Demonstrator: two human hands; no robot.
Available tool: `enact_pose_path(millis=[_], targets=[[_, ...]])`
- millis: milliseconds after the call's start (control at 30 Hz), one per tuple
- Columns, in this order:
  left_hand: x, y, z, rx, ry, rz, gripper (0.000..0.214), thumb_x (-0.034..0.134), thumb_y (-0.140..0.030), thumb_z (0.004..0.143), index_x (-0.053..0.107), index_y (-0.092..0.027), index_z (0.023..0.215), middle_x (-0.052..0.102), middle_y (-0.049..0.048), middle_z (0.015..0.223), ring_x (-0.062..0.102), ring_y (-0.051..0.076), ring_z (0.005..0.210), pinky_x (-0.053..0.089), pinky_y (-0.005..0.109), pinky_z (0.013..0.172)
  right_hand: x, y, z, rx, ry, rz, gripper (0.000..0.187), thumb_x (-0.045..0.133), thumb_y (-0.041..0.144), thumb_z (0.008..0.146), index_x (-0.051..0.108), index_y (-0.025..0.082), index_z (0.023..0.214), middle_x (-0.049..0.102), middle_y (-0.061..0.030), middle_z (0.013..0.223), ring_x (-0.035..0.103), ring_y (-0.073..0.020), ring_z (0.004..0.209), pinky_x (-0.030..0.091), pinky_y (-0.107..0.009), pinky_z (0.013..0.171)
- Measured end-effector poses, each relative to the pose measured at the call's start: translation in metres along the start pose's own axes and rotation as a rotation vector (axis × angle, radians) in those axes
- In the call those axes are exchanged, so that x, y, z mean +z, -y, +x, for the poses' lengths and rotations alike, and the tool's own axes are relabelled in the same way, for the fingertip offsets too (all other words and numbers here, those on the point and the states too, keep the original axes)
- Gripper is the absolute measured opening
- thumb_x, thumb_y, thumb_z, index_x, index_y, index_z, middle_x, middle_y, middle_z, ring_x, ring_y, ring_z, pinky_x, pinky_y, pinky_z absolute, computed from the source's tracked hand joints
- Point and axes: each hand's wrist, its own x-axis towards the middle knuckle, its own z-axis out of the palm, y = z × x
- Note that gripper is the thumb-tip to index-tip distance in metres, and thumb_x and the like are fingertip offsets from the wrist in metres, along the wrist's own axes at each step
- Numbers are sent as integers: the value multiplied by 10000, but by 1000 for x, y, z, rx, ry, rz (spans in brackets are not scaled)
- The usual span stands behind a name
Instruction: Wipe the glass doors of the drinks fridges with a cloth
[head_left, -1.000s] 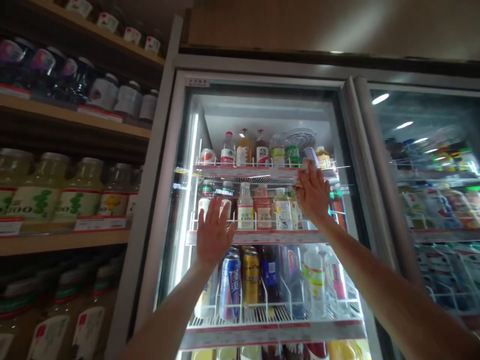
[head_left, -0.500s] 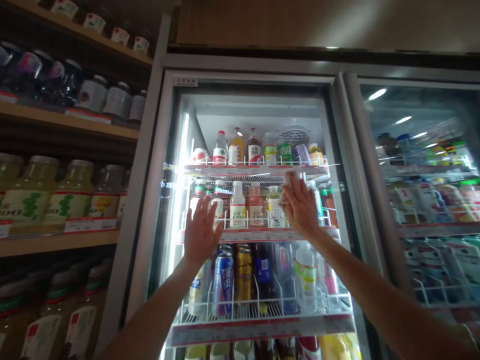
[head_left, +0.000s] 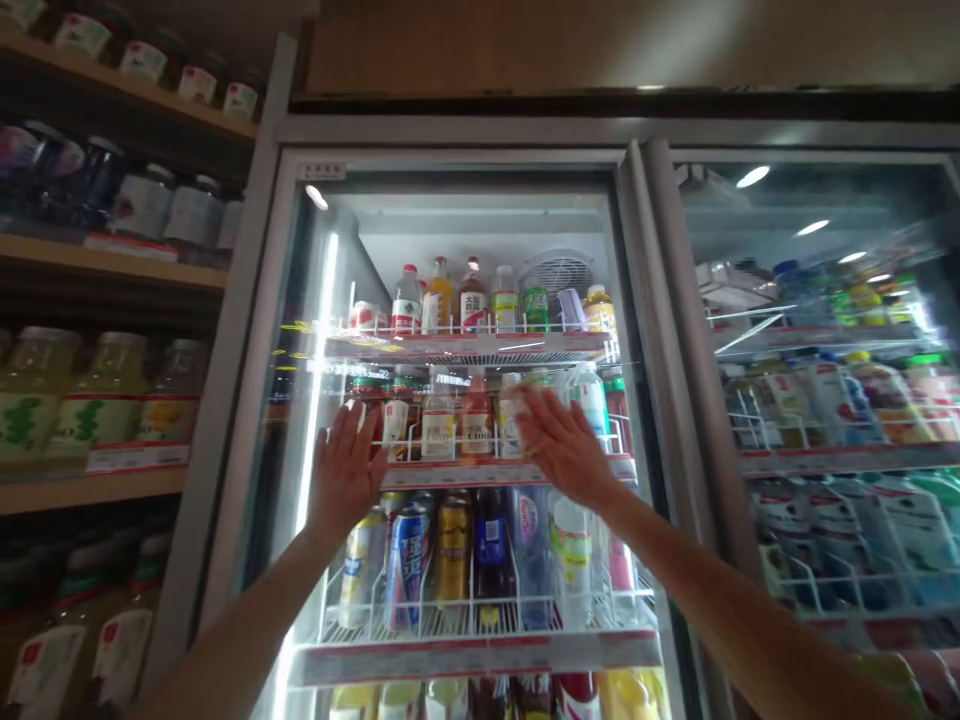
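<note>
My left hand (head_left: pixel 343 475) lies flat with its fingers spread on the glass door (head_left: pixel 300 420) of a lit drinks fridge, level with the middle shelf. My right hand (head_left: pixel 561 447) presses on the same glass further right, fingers stretched out; something pale like a cloth seems to lie under its fingers, but it is blurred. Behind the glass stand rows of bottles (head_left: pixel 439 425) and cans (head_left: pixel 405 565) on white wire shelves (head_left: pixel 472 345).
A second glass-door fridge (head_left: pixel 817 400) with drinks stands to the right, past a metal door frame (head_left: pixel 652 330). Wooden shelves (head_left: pixel 97 255) with jars and large juice bottles (head_left: pixel 97 395) fill the left side.
Both hands have slid down and to the left across the glass; the right hand dropped from the top shelf's level to the middle shelf. The view has shifted to the right.
</note>
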Motion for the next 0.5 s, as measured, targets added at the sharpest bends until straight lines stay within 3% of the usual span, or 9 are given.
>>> enact_pose_path(millis=[100, 167, 200, 300, 367, 500], targets=[[-1, -1, -1, -20, 16, 1, 558, 360, -363, 912, 253, -217, 1439, 321, 123, 1477, 248, 274, 1385, 230, 493, 1102, -3, -26, 5, 378, -137, -68, 452, 400, 254, 886, 472, 211, 1331, 351, -99, 1474, 265, -329, 1370, 287, -584, 1036], [0, -2, -2, -23, 22, 11, 559, 358, -359, 912, 249, -213, 1440, 317, 124, 1479, 243, 272, 1388, 232, 494, 1102, -2, -24, 6, 459, -154, -67, 457, 398, 249, 883, 475, 191, 1329, 336, -113, 1480, 235, -347, 1379, 286, -593, 1032], [0, -2, -2, -24, 17, 14, 558, 356, -356, 912, 248, -211, 1440, 316, 126, 1479, 241, 271, 1388, 232, 494, 1101, -1, -16, 6, 405, -127, -48, 458, 401, 248, 882, 471, 199, 1333, 329, -100, 1485, 209, -335, 1391, 282, -577, 1045], [1, -1, -3, -22, 4, 1, 561, 360, -354, 910, 243, -216, 1442, 313, 120, 1482, 238, 264, 1390, 221, 489, 1107, 1, 9, 2, 61, 11, 18, 473, 427, 266, 882, 435, 272, 1354, 323, -22, 1496, 168, -258, 1414, 265, -502, 1089], [2, -1, -4, -18, -13, -8, 559, 361, -353, 911, 244, -223, 1442, 318, 114, 1480, 238, 258, 1391, 211, 482, 1113, 0, 6, 1, 2, 30, 19, 483, 430, 278, 885, 411, 302, 1367, 326, -3, 1494, 191, -239, 1409, 245, -496, 1100], [5, 1, -5, -6, -47, -5, 560, 369, -352, 911, 246, -217, 1441, 331, 115, 1473, 239, 252, 1391, 209, 470, 1114, -2, -24, 8, 455, -132, -66, 468, 372, 263, 899, 432, 223, 1362, 282, -87, 1509, 224, -322, 1389, 264, -590, 1043]])
